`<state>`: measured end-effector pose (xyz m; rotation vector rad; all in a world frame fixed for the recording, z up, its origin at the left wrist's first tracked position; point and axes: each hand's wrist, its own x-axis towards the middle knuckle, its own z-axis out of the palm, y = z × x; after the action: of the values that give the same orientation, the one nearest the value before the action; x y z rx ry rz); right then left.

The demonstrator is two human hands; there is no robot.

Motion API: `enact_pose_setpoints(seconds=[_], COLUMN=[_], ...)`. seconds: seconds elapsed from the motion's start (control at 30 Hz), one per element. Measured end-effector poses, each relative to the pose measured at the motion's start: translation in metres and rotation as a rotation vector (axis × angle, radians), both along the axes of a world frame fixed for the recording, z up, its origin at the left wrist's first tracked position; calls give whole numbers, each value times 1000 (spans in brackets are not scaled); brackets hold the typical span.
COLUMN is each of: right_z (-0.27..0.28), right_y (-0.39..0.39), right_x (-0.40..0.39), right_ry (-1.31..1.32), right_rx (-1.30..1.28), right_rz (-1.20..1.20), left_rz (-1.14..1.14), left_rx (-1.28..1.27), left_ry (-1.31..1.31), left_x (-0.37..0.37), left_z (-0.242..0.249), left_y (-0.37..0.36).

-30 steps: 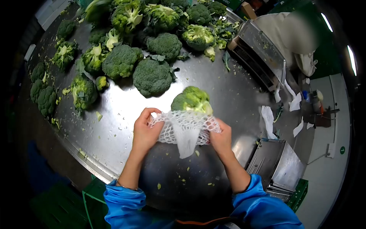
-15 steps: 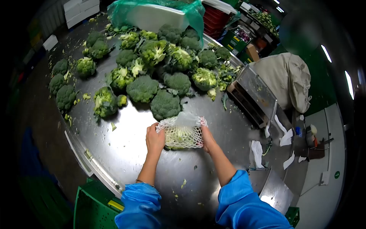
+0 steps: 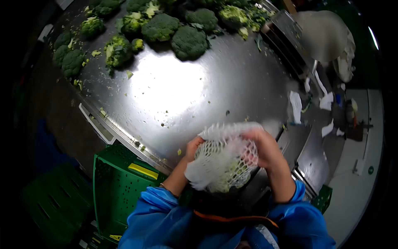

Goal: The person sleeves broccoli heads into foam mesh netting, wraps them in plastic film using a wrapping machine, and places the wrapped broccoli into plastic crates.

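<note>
Both the left hand [image 3: 193, 150] and right hand [image 3: 270, 152] grip opposite sides of a white foam net [image 3: 207, 164] at the metal table's [image 3: 232, 79] near side, apparently keeping it around the broccoli head [image 3: 226, 180]; loose heads [image 3: 190, 42] sit farther across, likely clear of the hands.

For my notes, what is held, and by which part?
The left hand and right hand hold the white net by opposite sides, with broccoli inside.

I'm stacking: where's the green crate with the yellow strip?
Head view, lower left: the green crate is beside the table edge, left of the left hand.
</note>
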<state>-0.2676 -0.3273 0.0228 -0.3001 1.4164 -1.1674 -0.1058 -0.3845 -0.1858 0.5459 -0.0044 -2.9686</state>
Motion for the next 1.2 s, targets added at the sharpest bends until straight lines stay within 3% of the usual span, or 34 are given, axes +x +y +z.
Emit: enact_pose_setpoints(seconds=[0.03,0.1,0.23,0.27,0.3,0.37,0.43,0.47,0.53,0.57,0.6,0.63,0.67,0.73,0.77,0.8,0.83,0.87,0.9,0.93,0.97,1.03,1.07,1.1,1.13,1.17,1.2], right_z=[-24,-42,-30,-23,-24,-46,-103,-97,-56,-36,-57,-63,-67,-97,-105,-132,-136,-136,-154,-229,-230,-234,-226,-207,-173,-129,-72], right_y=[15,30,83,91,92,79,76,77,69,66,80,73,52,46,42,52,64,70,88,138,141,129,126,122,91,43,0], right_x=[-6,-16,-10,-8,-2,17,52,71,82,78,66,35,-18,-130,-172,-223,-242,-266,-289,-352,-381,-371,-358,-342,-325,-298,-253], right_ry=[-470,-823,-845,-908,-795,-563,-571,-629,-410,-126,726,1025,911,972,1329,1541,1528,1516,1543,1838,1812,1720,1667,1594,1108,622,331], right_rx=[102,102,84,4,26,50,184,168,188,229,207,253,440,373,335,451,663,861,889,638,953,927,932,950,751,547,306], right_rz=[-283,-584,-765,-670,-733,-860,-859,-534,281,753,822,644,602,-73,-223,-279,-215,-143,-123,59,1013,448,275,101,-107,-292,-210], left_rz=[22,94,341,367,409,484,539,571,572,487,456,422,336,219,175,107,45,-28,-77,-194,-304,-642,-867,-806,-744,-227,24], left_rx=[130,374,163,77,98,129,108,94,104,88,23,-47,-39,-27,-28,-52,-76,-254,-426,-598,-759,-1166,-1350,-1601,-1861,-2263,-2166], left_ry=[-47,-136,-250,-380,-344,-259,-308,-325,-281,-184,-248,-316,-327,-351,-367,-372,-376,-479,-582,-670,-777,-924,-987,-1099,-1193,-1141,-992], left_x=[1,-1,-1,-5,-9,-19,-30,-39,-43,-34,-27,-18,-6,14,23,40,51,52,54,57,62,67,70,71,71,66,45], left_z=[11,49,73,86,88,91,93,92,96,99,98,96,80,49,40,30,22,39,69,88,104,132,140,140,141,133,145], left_y=[11,20,1,-8,-10,-17,-17,-19,-29,-36,-39,-39,-35,-21,-18,-21,-25,-29,-35,-39,-44,-62,-69,-70,-72,-77,-88])
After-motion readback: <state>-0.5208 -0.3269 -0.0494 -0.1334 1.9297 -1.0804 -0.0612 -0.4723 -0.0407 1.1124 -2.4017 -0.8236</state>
